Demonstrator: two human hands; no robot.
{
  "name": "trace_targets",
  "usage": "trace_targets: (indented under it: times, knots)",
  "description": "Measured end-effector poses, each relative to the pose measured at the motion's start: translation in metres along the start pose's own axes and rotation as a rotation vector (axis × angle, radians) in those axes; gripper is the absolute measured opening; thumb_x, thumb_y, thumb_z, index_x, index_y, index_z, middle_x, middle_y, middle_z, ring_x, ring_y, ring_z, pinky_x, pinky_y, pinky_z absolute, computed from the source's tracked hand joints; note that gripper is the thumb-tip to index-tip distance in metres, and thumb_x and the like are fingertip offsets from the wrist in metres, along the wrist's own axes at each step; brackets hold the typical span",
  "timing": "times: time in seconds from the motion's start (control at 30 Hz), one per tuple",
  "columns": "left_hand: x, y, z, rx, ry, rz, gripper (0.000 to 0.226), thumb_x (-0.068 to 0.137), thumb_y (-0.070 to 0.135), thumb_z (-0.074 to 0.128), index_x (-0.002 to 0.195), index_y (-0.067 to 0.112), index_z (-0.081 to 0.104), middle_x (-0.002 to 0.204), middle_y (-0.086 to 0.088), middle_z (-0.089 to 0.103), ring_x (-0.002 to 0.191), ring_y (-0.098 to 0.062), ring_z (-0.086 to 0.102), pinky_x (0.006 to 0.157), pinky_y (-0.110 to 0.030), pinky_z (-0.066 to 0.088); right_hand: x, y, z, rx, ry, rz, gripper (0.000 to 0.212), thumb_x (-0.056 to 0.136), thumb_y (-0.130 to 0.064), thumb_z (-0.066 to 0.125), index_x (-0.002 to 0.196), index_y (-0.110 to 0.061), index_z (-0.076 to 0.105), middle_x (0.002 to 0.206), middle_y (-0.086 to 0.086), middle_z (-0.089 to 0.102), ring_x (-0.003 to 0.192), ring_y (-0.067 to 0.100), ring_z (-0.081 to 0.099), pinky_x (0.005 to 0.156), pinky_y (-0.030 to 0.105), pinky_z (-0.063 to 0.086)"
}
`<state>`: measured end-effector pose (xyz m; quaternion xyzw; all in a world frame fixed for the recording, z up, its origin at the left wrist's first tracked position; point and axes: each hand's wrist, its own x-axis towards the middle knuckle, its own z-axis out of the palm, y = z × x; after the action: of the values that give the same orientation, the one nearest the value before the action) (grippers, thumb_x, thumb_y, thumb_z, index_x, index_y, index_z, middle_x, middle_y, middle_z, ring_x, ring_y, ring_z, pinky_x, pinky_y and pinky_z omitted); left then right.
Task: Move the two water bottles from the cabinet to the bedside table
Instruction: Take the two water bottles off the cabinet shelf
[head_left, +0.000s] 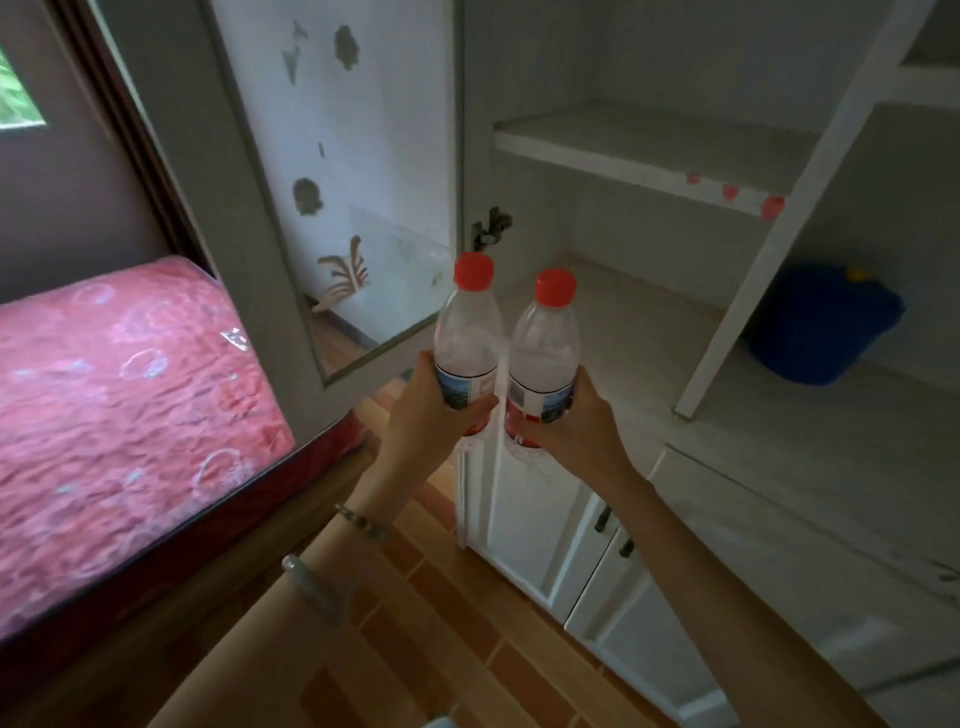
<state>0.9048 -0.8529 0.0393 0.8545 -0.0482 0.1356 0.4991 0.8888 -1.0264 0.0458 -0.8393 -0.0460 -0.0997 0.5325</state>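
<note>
Two clear water bottles with red caps are held upright, side by side, in front of the open white cabinet. My left hand is wrapped around the lower part of the left bottle. My right hand grips the right bottle at its label. Both bottles hang in the air just outside the cabinet's lower shelf, almost touching each other. No bedside table is in view.
The cabinet's glass door stands open to the left. A bed with a red plastic-wrapped mattress lies at the left. A blue bag sits in the right compartment. Closed lower cabinet doors and wood-pattern floor are below.
</note>
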Motion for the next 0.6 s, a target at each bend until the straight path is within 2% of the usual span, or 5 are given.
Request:
trace_targets:
  times: [0.1, 0.3, 0.43, 0.5, 0.6]
  knots:
    - [-0.024, -0.008, -0.027, 0.0, 0.068, -0.038, 0.067, 0.067, 0.043, 0.077, 0.119, 0.02, 0.041, 0.114, 0.002, 0.061, 0.099, -0.013, 0.062, 0.079, -0.039, 0.056, -0.01, -0.014, 0.016, 0.017, -0.077, -0.014, 0.068, 0.064, -0.011, 0.082, 0.12, -0.011, 0.043, 0.098, -0.006, 0.055, 0.081, 0.006, 0.056, 0.059, 0.004, 0.045]
    - [-0.081, -0.015, -0.084, 0.118, 0.264, -0.082, 0.063, 0.07, 0.032, 0.079, 0.115, 0.016, 0.038, 0.106, 0.003, 0.054, 0.092, -0.015, 0.059, 0.07, -0.019, 0.049, -0.041, -0.047, 0.063, 0.012, -0.209, -0.109, 0.069, 0.067, -0.014, 0.081, 0.123, -0.014, 0.041, 0.104, -0.005, 0.054, 0.093, 0.009, 0.054, 0.071, 0.007, 0.043]
    - [-0.139, -0.016, -0.132, 0.154, 0.385, -0.154, 0.065, 0.071, 0.029, 0.078, 0.118, 0.011, 0.038, 0.107, 0.003, 0.052, 0.091, -0.013, 0.055, 0.07, -0.02, 0.046, -0.08, -0.079, 0.101, 0.013, -0.335, -0.188, 0.056, 0.074, -0.012, 0.075, 0.121, -0.007, 0.045, 0.114, 0.012, 0.06, 0.106, 0.025, 0.057, 0.077, 0.016, 0.046]
    - [-0.176, -0.017, -0.157, 0.176, 0.444, -0.2, 0.066, 0.07, 0.028, 0.079, 0.117, 0.01, 0.038, 0.107, 0.003, 0.053, 0.092, -0.016, 0.057, 0.069, -0.02, 0.046, -0.103, -0.09, 0.121, 0.045, -0.374, -0.226, 0.062, 0.07, -0.018, 0.08, 0.121, -0.013, 0.046, 0.114, 0.007, 0.062, 0.103, 0.02, 0.059, 0.076, 0.013, 0.046]
    - [-0.237, -0.017, -0.191, 0.235, 0.536, -0.278, 0.067, 0.07, 0.03, 0.079, 0.117, 0.009, 0.037, 0.113, -0.005, 0.058, 0.096, -0.022, 0.06, 0.072, -0.027, 0.049, -0.142, -0.107, 0.152, 0.048, -0.519, -0.237, 0.076, 0.058, -0.043, 0.082, 0.122, -0.026, 0.044, 0.11, -0.005, 0.061, 0.096, 0.01, 0.059, 0.082, 0.027, 0.051]
